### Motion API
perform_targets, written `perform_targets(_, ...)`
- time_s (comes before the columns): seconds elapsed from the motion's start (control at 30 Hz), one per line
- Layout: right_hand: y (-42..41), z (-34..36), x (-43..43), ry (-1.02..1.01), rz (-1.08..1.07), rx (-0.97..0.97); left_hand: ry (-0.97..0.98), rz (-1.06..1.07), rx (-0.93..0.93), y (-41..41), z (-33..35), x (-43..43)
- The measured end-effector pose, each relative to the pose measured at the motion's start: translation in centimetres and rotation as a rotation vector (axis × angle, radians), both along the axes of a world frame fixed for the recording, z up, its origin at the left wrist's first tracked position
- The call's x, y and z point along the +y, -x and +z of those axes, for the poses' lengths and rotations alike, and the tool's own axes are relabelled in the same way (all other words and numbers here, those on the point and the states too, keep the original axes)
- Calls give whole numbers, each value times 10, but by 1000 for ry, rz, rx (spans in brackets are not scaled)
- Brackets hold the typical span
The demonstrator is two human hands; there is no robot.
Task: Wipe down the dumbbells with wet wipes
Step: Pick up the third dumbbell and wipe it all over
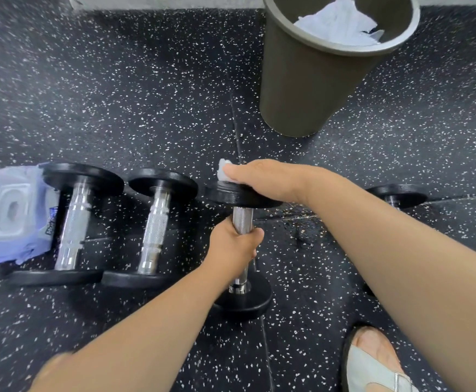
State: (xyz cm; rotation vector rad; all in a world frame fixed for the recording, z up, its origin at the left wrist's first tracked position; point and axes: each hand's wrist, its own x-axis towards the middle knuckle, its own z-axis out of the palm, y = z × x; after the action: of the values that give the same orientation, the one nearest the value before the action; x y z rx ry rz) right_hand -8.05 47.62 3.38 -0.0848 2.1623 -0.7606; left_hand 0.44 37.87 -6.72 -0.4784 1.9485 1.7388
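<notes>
Presently, left hand (232,244) grips the handle of the upright black-and-chrome dumbbell (242,302). Flat right hand (262,179) presses a white wipe (223,171), mostly hidden, on its top plate. Right of it, a second black dumbbell (398,193) is largely obscured by the forearm.

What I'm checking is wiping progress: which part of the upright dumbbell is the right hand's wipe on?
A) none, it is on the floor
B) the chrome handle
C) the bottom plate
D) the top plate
D: the right hand lies flat over the top plate and presses the white wipe onto it. The left hand grips the handle below.
</notes>
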Motion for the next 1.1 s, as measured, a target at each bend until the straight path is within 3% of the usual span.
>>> perform_targets(0.23, -22, -5, 39, -51, -209, 2, -51, 69, -36, 2, 5, -3)
perform_targets(0.43, -56, 22, 39, 241, -199, 40, -39, 78, -7, 2, 4, -10)
perform_targets(0.57, -56, 24, 18, 340, -66, 120, -31, 64, -12, 0, 0, -12)
perform_targets(0.83, -27, 19, -12, 223, 82, 20, -4, 2, 22, -7, 0, -11)
perform_targets(1.1, -12, -5, 16, 40, -79, -15, 20, -47, 15, -6, 2, -4)
